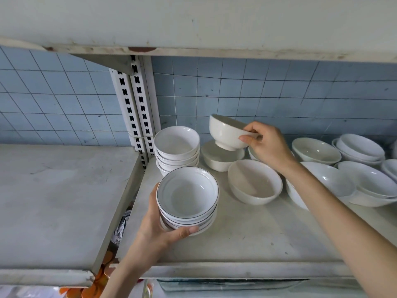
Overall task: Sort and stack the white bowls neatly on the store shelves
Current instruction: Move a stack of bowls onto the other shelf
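Pinching the rim of a tilted, footed white bowl [225,134] in right fingers [252,127]; clamping a glossy black-rimmed stack [189,194], perhaps four deep, between left fingers [155,201].

the front strip of the right shelf [247,239] is open surface, room to reach in from the edge; the left shelf [53,201] is open too. behind, things crowd: a rimmed stack [189,194] in the left hand [156,229] at the front left, a plain stack [176,145] just behind it, a lone bowl [254,182] mid-shelf, a lifted bowl [225,131] in the right hand [268,147] over a squat bowl [219,159]. wide bowls [365,181] fill the right. the upper shelf [193,22] caps the space.
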The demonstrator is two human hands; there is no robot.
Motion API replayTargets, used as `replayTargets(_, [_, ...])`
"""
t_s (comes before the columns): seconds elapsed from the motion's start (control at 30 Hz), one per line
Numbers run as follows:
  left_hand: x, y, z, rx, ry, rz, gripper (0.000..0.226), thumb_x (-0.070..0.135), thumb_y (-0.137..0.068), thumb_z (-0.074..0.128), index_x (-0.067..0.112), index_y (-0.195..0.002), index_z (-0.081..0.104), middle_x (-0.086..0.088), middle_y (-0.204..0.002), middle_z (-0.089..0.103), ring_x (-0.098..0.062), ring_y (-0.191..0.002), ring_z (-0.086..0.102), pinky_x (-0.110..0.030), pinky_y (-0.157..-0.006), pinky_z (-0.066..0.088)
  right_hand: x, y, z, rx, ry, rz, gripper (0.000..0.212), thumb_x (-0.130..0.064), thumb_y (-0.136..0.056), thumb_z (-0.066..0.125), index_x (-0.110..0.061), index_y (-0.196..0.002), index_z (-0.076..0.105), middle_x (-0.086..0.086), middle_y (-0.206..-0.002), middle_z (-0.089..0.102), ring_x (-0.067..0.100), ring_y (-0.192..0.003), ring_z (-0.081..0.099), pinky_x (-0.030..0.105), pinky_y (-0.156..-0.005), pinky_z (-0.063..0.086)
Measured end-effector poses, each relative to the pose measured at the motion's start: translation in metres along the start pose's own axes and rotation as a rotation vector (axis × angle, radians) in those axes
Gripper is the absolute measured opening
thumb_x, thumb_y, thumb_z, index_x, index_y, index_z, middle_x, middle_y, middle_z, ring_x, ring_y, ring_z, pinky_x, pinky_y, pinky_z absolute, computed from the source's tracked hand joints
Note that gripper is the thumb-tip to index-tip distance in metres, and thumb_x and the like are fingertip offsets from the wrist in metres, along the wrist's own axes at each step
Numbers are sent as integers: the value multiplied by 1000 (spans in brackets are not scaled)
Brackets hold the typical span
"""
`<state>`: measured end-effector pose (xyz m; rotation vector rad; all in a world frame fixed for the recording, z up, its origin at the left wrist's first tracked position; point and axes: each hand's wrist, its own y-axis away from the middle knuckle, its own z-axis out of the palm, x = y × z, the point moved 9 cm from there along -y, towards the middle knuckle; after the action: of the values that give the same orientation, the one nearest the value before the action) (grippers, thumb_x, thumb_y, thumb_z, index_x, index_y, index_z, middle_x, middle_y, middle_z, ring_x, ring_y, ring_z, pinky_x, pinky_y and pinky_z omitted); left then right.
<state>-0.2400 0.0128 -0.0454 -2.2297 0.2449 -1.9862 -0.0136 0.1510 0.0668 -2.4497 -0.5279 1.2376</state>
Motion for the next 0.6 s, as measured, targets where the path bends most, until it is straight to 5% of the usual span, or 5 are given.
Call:
replayTargets(0.17, [-1, 0, 2, -18, 10, 16, 98, 33, -53, 84, 27, -134, 31, 31, -119, 54, 7, -117, 50, -4, -88, 39, -16, 21, -32, 66, -88, 5, 24, -8, -87, 63, -28, -76, 57, -12, -78, 60, 11, -76, 53, 23, -71, 42])
replayTargets(0.37, [-1, 0, 2, -31, -38, 79, 94, 28, -58, 84, 31, -133, 28, 40, -117, 50, 11, -116, 48, -3, -90, 37, -40, 62, -67, 117, -190, -27, 27, -7, -85, 63, -33, -75, 62, -23, -72, 63, -5, -72, 55, 11, -68, 46])
replayTargets(0.47, [-2, 1, 3, -42, -66, 111, 98, 38, -59, 82, 25, -139, 26, 34, -122, 48, 6, -116, 49, -9, -91, 41, -46, 85, -80, 134, -200, -11, 29, -18, -79, 60, -46, -74, 66, -23, -74, 65, -4, -75, 58, 14, -72, 48])
replayTargets(0.6, [2, 1, 4, -39, -80, 147, 96, 31, -62, 82, 19, -139, 27, 23, -128, 48, 8, -117, 48, -7, -92, 40, -50, 119, -91, 108, -204, -27, 17, -28, -77, 67, -44, -74, 66, -23, -74, 64, -6, -74, 56, 9, -71, 44])
